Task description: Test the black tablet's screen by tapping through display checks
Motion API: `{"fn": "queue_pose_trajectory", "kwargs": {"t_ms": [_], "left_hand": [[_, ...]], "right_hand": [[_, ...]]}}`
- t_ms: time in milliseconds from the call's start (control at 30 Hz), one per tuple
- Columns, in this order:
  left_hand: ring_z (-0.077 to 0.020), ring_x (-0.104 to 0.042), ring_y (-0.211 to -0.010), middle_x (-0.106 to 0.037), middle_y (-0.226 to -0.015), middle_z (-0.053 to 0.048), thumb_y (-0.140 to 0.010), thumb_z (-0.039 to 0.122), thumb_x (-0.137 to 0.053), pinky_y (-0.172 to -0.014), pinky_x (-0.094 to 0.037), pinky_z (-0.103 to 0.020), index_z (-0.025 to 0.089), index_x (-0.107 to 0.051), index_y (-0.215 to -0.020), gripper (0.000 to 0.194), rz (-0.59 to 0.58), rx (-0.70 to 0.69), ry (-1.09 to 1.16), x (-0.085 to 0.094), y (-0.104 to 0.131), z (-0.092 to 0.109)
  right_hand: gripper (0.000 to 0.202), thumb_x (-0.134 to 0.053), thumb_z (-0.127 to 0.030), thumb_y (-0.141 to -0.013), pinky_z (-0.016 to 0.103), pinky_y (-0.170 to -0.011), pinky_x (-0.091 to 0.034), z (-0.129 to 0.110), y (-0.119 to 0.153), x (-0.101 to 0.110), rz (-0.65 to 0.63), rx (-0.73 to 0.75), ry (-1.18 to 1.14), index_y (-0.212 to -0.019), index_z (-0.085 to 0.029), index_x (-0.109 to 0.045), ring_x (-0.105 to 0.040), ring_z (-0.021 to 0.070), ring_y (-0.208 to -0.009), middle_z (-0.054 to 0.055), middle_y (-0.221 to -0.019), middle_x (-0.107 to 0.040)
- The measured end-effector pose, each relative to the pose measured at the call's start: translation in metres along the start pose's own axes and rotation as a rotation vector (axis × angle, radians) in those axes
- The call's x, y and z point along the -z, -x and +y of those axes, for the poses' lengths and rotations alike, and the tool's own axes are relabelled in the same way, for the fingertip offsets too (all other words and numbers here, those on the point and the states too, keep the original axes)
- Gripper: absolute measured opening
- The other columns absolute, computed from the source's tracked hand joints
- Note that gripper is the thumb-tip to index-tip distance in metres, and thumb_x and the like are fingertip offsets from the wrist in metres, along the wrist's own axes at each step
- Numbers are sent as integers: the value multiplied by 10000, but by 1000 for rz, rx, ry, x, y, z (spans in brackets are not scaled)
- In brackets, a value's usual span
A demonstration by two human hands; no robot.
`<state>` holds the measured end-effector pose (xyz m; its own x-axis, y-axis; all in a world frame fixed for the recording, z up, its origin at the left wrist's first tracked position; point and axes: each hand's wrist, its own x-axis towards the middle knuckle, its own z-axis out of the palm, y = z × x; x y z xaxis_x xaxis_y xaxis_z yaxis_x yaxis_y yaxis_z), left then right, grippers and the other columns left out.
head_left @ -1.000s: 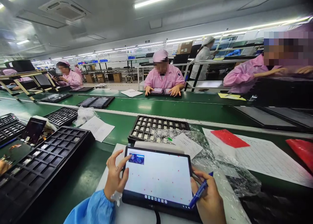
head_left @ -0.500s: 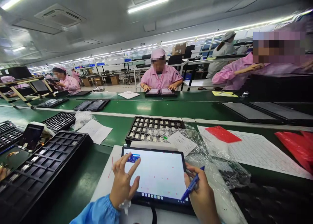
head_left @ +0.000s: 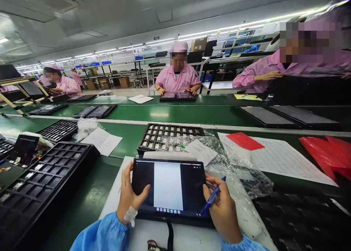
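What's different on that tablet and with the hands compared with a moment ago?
The left hand moved left, from over the tablet to its left edge. The mostly white screen turned black around a white panel. The right hand still holds the blue pen by the right edge.

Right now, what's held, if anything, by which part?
Left hand: left edge of a black rectangular tablet. Right hand: its right edge; upper part of a slim blue pen.
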<state>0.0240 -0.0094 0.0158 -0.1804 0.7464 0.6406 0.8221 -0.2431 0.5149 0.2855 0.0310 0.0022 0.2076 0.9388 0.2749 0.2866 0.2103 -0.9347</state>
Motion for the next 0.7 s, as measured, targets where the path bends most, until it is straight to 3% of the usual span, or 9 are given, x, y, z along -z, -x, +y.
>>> {"fn": "queue_pose_trajectory", "kwargs": {"t_ms": [100,200,300,433,700], "left_hand": [[-351,-435,-1215,-395,-1340,-160,-826,293,-616,-932,-439,-565,263,-187,-1459,766,11,-26,-8,-4,4,-1],[-315,-432,-1226,-380,-1380,-148,-905,243,-459,-964,-402,-544,270,-183,-1464,624,-7,48,90,-6,7,-7],[-283,-471,-1194,-449,-1333,-139,-911,213,-340,-965,-389,-506,230,-148,-1474,595,-34,164,282,-4,7,-16],[-272,-512,-1137,-507,-1262,-124,-891,250,-367,-923,-424,-455,211,-226,-1449,577,-18,254,397,1,5,-22],[-250,-511,-1111,-437,-1274,-84,-961,286,-383,-911,-455,-412,264,-531,-1255,330,-43,37,38,9,-2,-20]], "right_hand": [[230,-563,-427,-782,393,-768,-572,1,1,0,-3,-8,13,-918,-242,-545,-711,271,-901,119,-1043,-726],[226,-554,-425,-784,402,-781,-567,1,1,0,-5,-13,9,-917,-243,-538,-709,271,-902,121,-1039,-723],[242,-547,-435,-790,422,-805,-560,0,2,0,-11,-36,7,-934,-242,-534,-703,282,-923,130,-1048,-720],[245,-563,-434,-788,420,-811,-563,0,2,1,-16,-61,-13,-938,-244,-528,-696,283,-951,140,-1098,-705],[278,-572,-467,-752,469,-866,-537,0,2,2,-5,-104,-29,-918,-250,-521,-692,305,-965,153,-1104,-698]]}}
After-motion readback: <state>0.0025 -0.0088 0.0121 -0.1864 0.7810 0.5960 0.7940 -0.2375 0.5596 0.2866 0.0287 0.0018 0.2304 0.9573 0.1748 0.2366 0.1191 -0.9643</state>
